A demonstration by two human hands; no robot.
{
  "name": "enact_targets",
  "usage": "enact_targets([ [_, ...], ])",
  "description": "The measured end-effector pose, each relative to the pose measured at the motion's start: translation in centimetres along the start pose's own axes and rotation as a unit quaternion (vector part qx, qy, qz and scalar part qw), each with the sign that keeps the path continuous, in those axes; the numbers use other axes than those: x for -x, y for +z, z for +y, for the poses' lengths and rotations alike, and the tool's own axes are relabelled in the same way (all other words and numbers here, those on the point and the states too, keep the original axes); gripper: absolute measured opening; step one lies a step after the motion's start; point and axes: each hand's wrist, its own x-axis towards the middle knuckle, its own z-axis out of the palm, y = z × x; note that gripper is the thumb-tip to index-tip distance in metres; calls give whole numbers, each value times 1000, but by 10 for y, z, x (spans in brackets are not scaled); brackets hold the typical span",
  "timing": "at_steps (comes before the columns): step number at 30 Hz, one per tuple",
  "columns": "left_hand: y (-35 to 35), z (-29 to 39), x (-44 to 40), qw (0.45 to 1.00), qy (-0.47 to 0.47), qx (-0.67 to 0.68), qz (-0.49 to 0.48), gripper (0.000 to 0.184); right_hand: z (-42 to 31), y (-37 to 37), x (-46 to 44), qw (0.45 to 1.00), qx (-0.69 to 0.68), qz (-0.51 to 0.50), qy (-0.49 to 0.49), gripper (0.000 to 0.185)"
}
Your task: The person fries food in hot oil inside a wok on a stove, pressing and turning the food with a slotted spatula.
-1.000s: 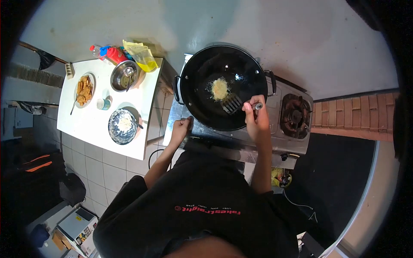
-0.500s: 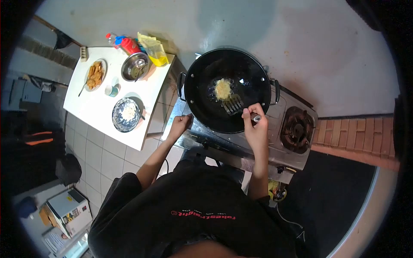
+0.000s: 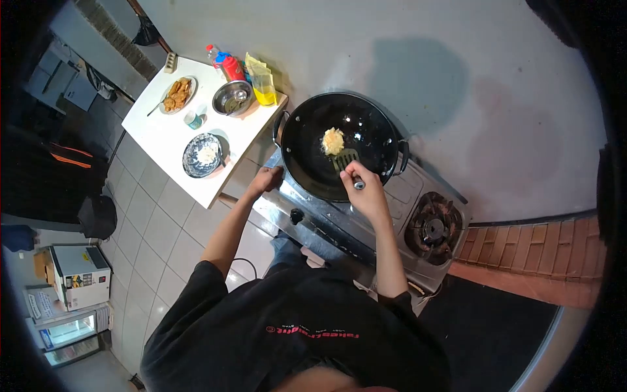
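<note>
the right hand [image 3: 367, 195], clasped on the spatula [image 3: 346, 156], has been shifted from about four toward five o'clock of the pan [image 3: 312, 173]; the fritter [image 3: 333, 141], near the pan's centre, now seems met at its five-o'clock edge. the left hand [image 3: 264, 181] is clenched at eight o'clock, outside the pan.

Lighting: bright. White rectangular table [image 3: 163, 134]: strongly lit, near glare. Grey painted wall [image 3: 313, 39]: broad, soft-edged shadows. Black round wok [image 3: 369, 140]: small white glints. Black flat floor area [image 3: 503, 313]: dim, little detail. Optics: wide-angle, edges bowed, corners blacked out; centre fairly sharp.
</note>
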Motion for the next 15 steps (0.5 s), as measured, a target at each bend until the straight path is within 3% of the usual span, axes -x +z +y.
enact_targets([
  [6,-6,-27,-22,998,50,-36,0,56,-5,11,9,998,22,54,20,30],
  [8,-2,-15,-9,990,72,-116,38,57,1,24,13,994,31,99,34,25],
  [11,-6,-37,-30,995,78,-51,-22,59,-13,41,16,988,0,141,68,23],
  [15,-10,-33,-23,986,106,-118,-43,58,-28,63,13,977,-8,193,93,19],
])
